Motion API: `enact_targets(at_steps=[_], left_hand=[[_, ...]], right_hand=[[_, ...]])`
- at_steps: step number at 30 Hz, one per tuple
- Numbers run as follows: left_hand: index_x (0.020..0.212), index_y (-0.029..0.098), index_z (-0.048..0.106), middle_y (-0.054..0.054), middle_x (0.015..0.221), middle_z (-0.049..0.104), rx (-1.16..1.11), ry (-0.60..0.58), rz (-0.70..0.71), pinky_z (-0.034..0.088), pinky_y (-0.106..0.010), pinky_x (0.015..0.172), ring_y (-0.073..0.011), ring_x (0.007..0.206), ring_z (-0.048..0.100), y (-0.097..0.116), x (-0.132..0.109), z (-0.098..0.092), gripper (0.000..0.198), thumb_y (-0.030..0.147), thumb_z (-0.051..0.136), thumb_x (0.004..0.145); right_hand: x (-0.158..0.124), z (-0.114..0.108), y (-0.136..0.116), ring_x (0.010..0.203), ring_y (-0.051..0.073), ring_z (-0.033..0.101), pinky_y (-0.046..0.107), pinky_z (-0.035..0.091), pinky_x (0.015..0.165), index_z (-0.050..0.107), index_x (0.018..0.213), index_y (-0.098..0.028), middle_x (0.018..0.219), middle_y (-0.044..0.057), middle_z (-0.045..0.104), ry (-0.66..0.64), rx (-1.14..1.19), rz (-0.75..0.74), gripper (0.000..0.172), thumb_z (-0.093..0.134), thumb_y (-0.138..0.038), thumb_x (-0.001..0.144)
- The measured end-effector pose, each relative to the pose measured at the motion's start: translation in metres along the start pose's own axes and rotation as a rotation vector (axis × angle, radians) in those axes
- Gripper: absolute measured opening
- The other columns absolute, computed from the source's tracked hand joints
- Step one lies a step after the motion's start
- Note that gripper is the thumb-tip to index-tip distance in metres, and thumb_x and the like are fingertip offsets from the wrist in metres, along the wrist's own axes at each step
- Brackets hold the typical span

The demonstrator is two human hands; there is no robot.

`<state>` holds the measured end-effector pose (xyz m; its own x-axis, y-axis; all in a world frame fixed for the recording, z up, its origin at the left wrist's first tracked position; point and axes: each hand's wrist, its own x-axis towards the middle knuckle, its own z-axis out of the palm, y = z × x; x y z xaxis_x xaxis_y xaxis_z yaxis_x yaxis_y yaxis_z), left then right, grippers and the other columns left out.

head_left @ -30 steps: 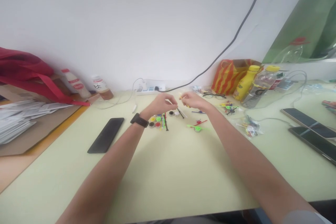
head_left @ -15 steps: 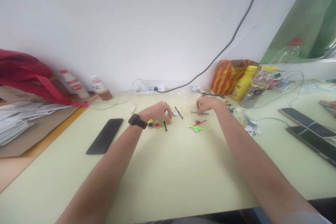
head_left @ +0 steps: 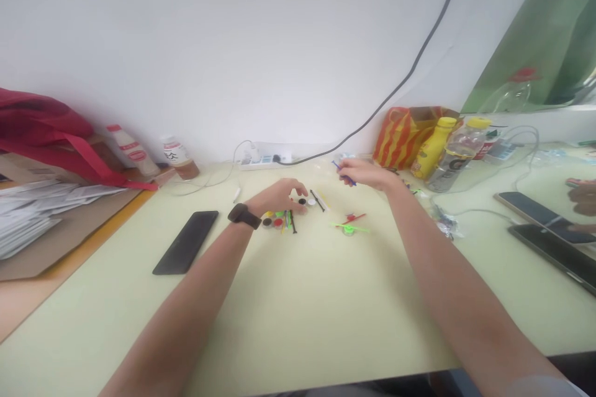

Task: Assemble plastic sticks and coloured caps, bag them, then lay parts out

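My right hand [head_left: 363, 172] is raised a little over the back of the table, closed round a thin blue plastic stick [head_left: 347, 177] whose ends poke out past the fingers. My left hand [head_left: 283, 195], with a black watch on the wrist, hovers with thumb and fingers apart beside a small black disc [head_left: 302, 201]. Just right of that lie a white disc [head_left: 311, 202] and a black stick [head_left: 318, 200]. Below the left hand are a red disc [head_left: 278, 223], a dark disc [head_left: 267, 222] and several coloured sticks. A green spinner-like piece [head_left: 349, 229] lies with a red one [head_left: 351, 218] between the hands.
A black phone [head_left: 186, 242] lies at left, near stacked papers [head_left: 28, 223]. Drink bottles [head_left: 179, 158], a power strip [head_left: 265, 156] and a striped bag [head_left: 395, 133] line the wall. At right are two phones [head_left: 549, 217] and another person's hand [head_left: 584, 198].
My right hand has lifted the blue stick off the table and moved slightly back and left. My left hand's fingers have spread. Another person's hand has come in at the right edge.
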<state>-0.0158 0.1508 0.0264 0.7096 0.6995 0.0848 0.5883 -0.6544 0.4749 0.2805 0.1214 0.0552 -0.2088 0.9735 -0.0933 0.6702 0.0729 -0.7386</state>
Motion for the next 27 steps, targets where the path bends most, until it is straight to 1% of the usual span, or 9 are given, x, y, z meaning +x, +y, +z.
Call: enact_targets(at_steps=[5,7,10,13,15,17,21,24,27], left_hand=[[0.109,0.024,0.077,-0.007,0.112,0.076,-0.010,0.094,0.035,0.054,-0.032,0.078,-0.0239,0.095,0.069,0.016,-0.003,-0.011,0.045,0.057,0.080,0.077],[0.113,0.024,0.076,-0.008,0.113,0.076,-0.091,0.155,0.051,0.055,-0.032,0.078,-0.0228,0.095,0.071,0.029,-0.002,-0.014,0.043,0.055,0.075,0.084],[0.124,0.023,0.071,-0.009,0.117,0.076,-0.254,0.295,0.078,0.059,-0.032,0.084,-0.0220,0.099,0.073,0.051,0.000,-0.012,0.043,0.052,0.067,0.093],[0.124,0.021,0.071,-0.010,0.113,0.078,-0.352,0.453,0.084,0.061,-0.032,0.084,-0.0231,0.099,0.075,0.064,0.004,-0.008,0.043,0.050,0.071,0.092],[0.116,0.019,0.074,-0.010,0.108,0.079,-0.367,0.531,0.085,0.063,-0.032,0.082,-0.0234,0.097,0.076,0.065,0.007,-0.006,0.038,0.047,0.074,0.090],[0.115,0.018,0.074,-0.009,0.107,0.079,-0.368,0.579,0.100,0.064,-0.033,0.084,-0.0232,0.097,0.076,0.063,0.008,-0.006,0.035,0.043,0.076,0.089],[0.123,0.021,0.071,-0.007,0.108,0.079,-0.362,0.605,0.180,0.065,-0.035,0.086,-0.0210,0.096,0.076,0.060,0.007,-0.008,0.038,0.034,0.077,0.088],[0.111,0.020,0.075,-0.007,0.100,0.079,-0.310,0.569,0.229,0.066,-0.035,0.086,-0.0193,0.089,0.076,0.062,0.006,-0.008,0.024,0.031,0.073,0.090],[0.104,0.018,0.076,-0.008,0.100,0.078,-0.287,0.561,0.233,0.065,-0.035,0.084,-0.0198,0.087,0.076,0.063,0.004,-0.007,0.021,0.030,0.075,0.088]], right_hand=[[-0.007,0.009,-0.020,0.085,0.016,0.073,0.033,0.060,0.087,0.067,0.104,-0.021,0.110,0.007,0.071,0.020,0.313,-0.174,0.012,0.070,-0.029,0.095],[-0.008,0.012,-0.028,0.086,0.016,0.075,0.033,0.061,0.089,0.065,0.104,-0.021,0.108,0.007,0.071,0.038,0.429,-0.212,0.013,0.070,-0.030,0.096],[-0.009,0.019,-0.041,0.088,0.016,0.074,0.033,0.061,0.089,0.062,0.104,-0.021,0.102,0.006,0.074,0.032,0.528,-0.265,0.016,0.069,-0.034,0.098],[-0.008,0.026,-0.053,0.089,0.016,0.073,0.032,0.060,0.088,0.059,0.095,-0.020,0.094,0.005,0.075,0.056,0.583,-0.305,0.019,0.068,-0.036,0.099],[-0.006,0.031,-0.057,0.087,0.017,0.073,0.032,0.060,0.086,0.058,0.092,-0.020,0.089,0.005,0.076,0.072,0.624,-0.303,0.022,0.068,-0.039,0.099],[-0.004,0.035,-0.058,0.084,0.017,0.074,0.033,0.060,0.085,0.057,0.090,-0.020,0.087,0.005,0.076,0.065,0.665,-0.294,0.025,0.069,-0.042,0.098],[-0.001,0.039,-0.054,0.078,0.018,0.074,0.033,0.061,0.080,0.060,0.088,-0.020,0.085,0.004,0.075,0.053,0.724,-0.291,0.027,0.076,-0.041,0.090],[0.000,0.037,-0.049,0.081,0.018,0.073,0.030,0.058,0.076,0.064,0.088,-0.020,0.085,0.004,0.075,-0.011,0.692,-0.273,0.016,0.075,-0.031,0.087],[0.001,0.034,-0.045,0.078,0.015,0.069,0.025,0.052,0.069,0.067,0.084,-0.019,0.081,0.003,0.073,-0.065,0.647,-0.273,0.006,0.070,-0.021,0.080]])
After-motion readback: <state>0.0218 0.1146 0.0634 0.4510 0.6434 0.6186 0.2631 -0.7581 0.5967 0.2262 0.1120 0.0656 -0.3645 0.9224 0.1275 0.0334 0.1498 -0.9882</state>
